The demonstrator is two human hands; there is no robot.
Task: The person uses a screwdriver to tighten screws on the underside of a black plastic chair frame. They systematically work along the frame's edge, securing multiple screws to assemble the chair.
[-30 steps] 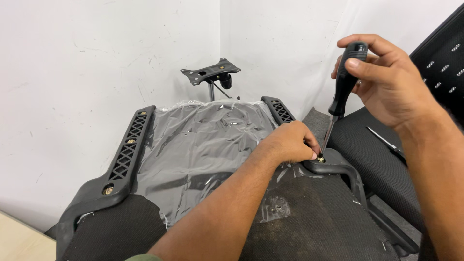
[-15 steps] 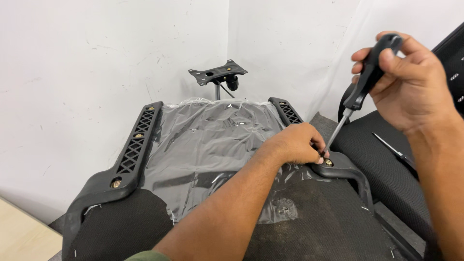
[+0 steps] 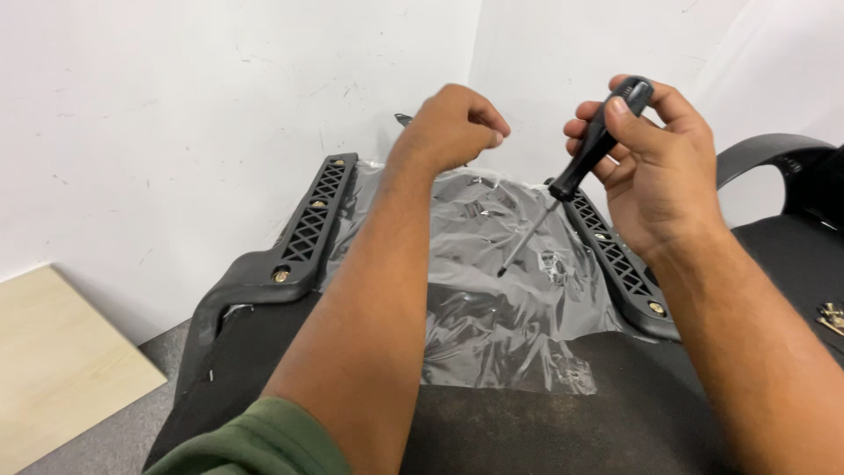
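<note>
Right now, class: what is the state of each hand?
Left hand: closed in a loose fist, contents not visible.
Right hand: closed around the black-handled screwdriver.

I see the plastic sheet (image 3: 492, 290) lying on the seat (image 3: 527, 422), between the left bracket (image 3: 303, 233) and the right bracket (image 3: 620, 264). The wall (image 3: 176, 105) stands behind. Screws (image 3: 831, 317) lie far right.

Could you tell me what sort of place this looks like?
Probably a furniture assembly spot or workroom corner: an upturned chair seat under plastic wrap, a screwdriver in the right hand, bare white walls.
</note>
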